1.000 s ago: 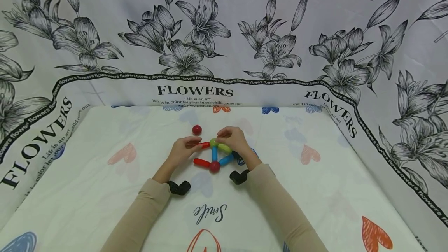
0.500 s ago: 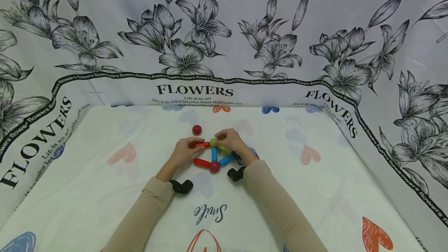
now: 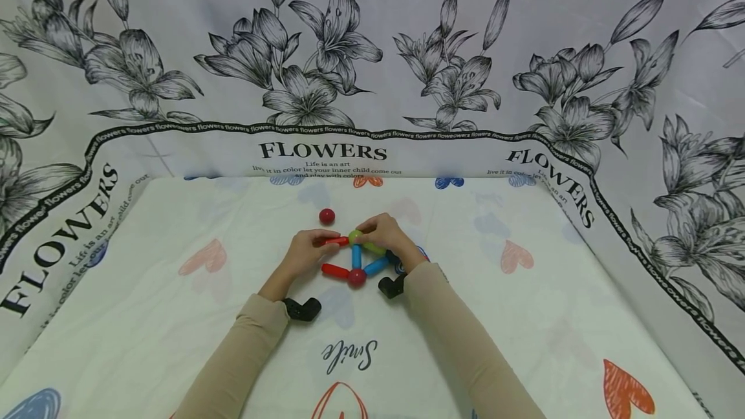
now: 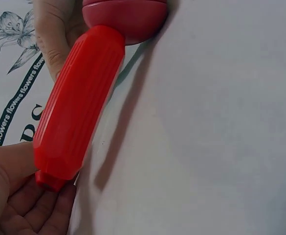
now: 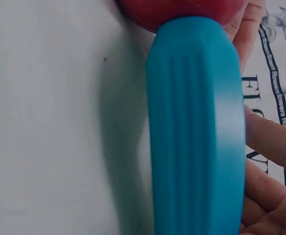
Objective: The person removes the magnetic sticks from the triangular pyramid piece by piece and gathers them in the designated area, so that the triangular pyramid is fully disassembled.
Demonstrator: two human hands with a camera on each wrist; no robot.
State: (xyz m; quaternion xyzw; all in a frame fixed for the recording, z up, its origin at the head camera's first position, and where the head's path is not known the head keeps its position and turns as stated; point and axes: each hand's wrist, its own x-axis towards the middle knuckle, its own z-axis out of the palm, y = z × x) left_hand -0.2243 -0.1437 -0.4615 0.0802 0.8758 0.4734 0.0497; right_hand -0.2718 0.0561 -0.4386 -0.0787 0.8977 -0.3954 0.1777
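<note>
A magnetic-looking frame of rods and balls lies on the tabletop. My left hand [image 3: 302, 253] holds a red rod [image 3: 337, 240] whose right end meets a green ball [image 3: 354, 236]. On that ball are the fingers of my right hand [image 3: 385, 234], pinching it. From it a blue rod [image 3: 357, 256] runs down to a red ball [image 3: 357, 278], and a green rod [image 3: 376, 248] slants right, partly hidden. A second red rod [image 3: 335, 271] and another blue rod [image 3: 376, 266] join the red ball. The wrist views show a red rod [image 4: 79, 107] and a blue rod [image 5: 196, 127] up close.
Behind the frame sits a loose red ball [image 3: 327, 216]. Dark wrist camera mounts [image 3: 302, 310] extend from both sleeves. The pale cloth [image 3: 559, 315] with printed hearts covers the table, and a flower-printed curtain [image 3: 390, 76] surrounds its back and sides.
My left hand has shifted slightly right along the upper red rod, more of which now shows. My right hand has moved slightly left, still at the green ball. The lower rods have stayed put.
</note>
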